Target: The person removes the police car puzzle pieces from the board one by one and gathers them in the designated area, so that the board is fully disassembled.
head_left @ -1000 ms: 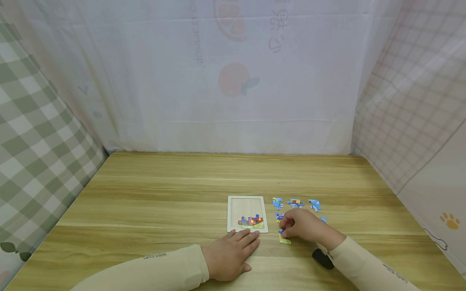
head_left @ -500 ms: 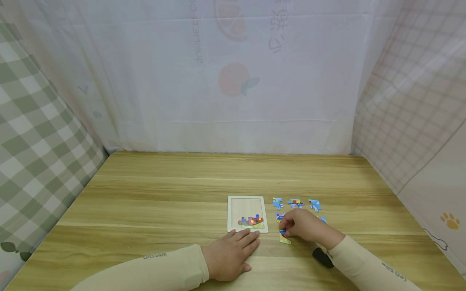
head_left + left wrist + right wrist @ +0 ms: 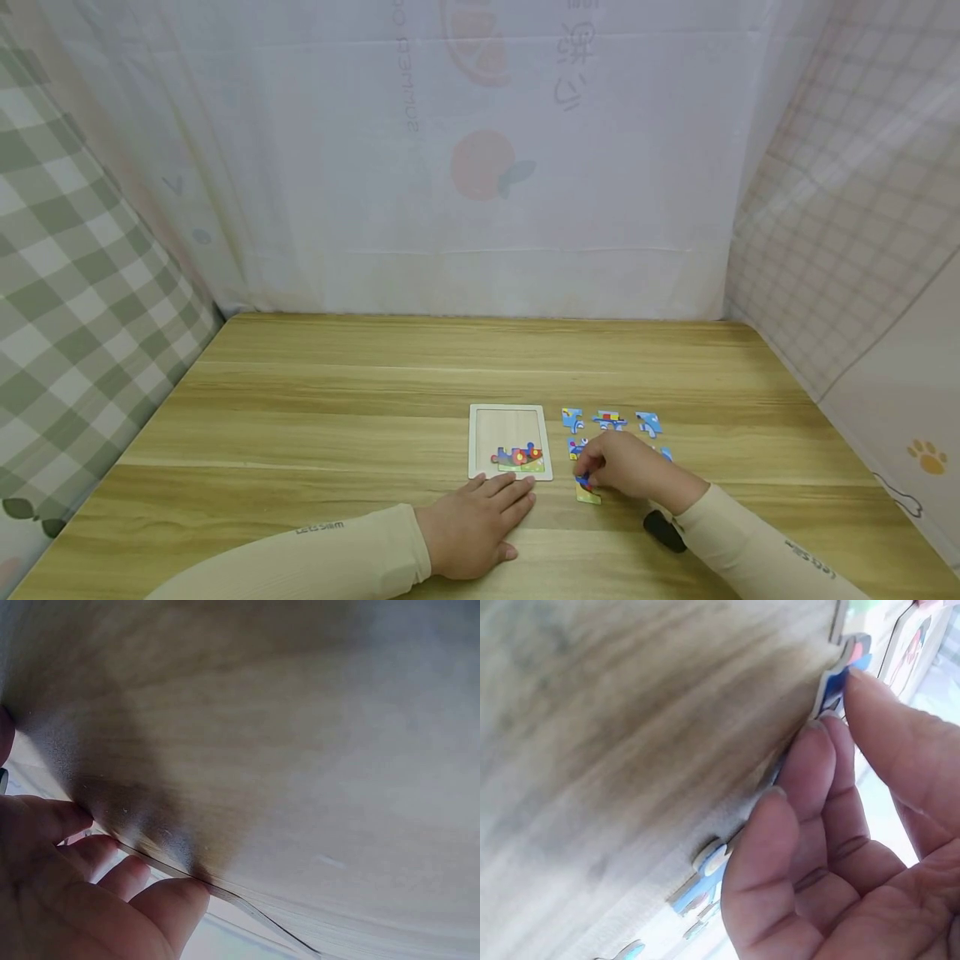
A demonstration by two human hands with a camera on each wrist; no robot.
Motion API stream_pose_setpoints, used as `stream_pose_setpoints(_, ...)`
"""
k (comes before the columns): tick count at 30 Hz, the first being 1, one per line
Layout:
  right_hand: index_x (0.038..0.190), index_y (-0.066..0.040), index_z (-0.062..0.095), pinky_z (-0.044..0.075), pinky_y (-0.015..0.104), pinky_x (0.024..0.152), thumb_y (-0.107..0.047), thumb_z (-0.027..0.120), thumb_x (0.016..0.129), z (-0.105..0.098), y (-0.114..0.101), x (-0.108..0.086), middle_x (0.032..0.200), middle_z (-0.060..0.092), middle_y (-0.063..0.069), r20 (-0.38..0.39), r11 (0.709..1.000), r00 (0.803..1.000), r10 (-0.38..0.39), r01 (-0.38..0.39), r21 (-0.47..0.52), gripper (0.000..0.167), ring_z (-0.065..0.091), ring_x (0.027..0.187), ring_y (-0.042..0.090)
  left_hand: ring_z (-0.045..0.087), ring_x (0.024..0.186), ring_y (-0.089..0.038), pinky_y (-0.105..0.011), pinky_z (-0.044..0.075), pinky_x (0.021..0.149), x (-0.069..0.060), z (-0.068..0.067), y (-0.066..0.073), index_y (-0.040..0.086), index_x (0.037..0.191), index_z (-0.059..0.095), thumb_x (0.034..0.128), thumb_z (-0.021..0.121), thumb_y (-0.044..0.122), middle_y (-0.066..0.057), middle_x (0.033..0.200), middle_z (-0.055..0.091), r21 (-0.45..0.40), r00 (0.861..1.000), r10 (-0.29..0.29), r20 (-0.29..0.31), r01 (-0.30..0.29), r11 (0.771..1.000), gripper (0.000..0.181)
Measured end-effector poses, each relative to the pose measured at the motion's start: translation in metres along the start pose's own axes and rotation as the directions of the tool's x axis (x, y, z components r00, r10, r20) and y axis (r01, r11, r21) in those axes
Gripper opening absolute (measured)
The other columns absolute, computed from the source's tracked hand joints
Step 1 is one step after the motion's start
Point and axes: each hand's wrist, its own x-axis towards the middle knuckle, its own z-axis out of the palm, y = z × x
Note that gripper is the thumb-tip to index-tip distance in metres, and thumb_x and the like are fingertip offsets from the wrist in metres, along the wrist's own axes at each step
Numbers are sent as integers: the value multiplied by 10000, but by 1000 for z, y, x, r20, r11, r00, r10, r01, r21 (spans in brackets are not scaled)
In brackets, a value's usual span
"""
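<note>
My right hand point(image 3: 626, 471) is bent over a jigsaw piece point(image 3: 588, 493) with a blue, red and yellow-green print, pinching its upper end. In the right wrist view the thumb presses the blue part of that jigsaw piece point(image 3: 835, 684), with fingertips close against its side. My left hand point(image 3: 480, 527) lies flat with its fingers stretched, the fingertips at the near edge of a pale wooden puzzle frame point(image 3: 472, 442). Joined pieces point(image 3: 519, 457) with red and yellow wheels sit in the lower right of that frame. The left wrist view shows the left fingertips point(image 3: 176, 896) resting along an edge.
Right of the frame lie several loose pieces, among them a blue corner piece point(image 3: 572, 418), a piece with coloured blocks point(image 3: 610, 418) and another blue piece point(image 3: 649, 422). A black object point(image 3: 664, 532) shows beneath the right wrist. Cloth hangs behind the wooden table point(image 3: 337, 392).
The jigsaw piece under my right fingers has shifted and turned very slightly, its lower end moving a little right. The left hand and the frame stay put.
</note>
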Motion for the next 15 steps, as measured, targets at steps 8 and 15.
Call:
stream_pose_setpoints(8,848,-102,709,450,256,636,17,700,808,-7,-3,2,784,638,-67,-35,1000,999,8,-7,12,126,515,723,71,300,1415,-165,-371,379,1063,0,0,-1,168,1505,346,999,392,503,26,1565,284,11,1000,4,-3,-4,1000,609)
stream_pose_setpoints(15,927,-74,701,458,259,660,-4,686,817,-9,-14,17,798,600,-55,-97,1000,995,10,-9,15,131,516,731,86,292,1418,-165,-373,376,1066,0,0,-1,171,1506,346,998,391,508,27,1567,278,9,1000,6,2,-6,1000,611)
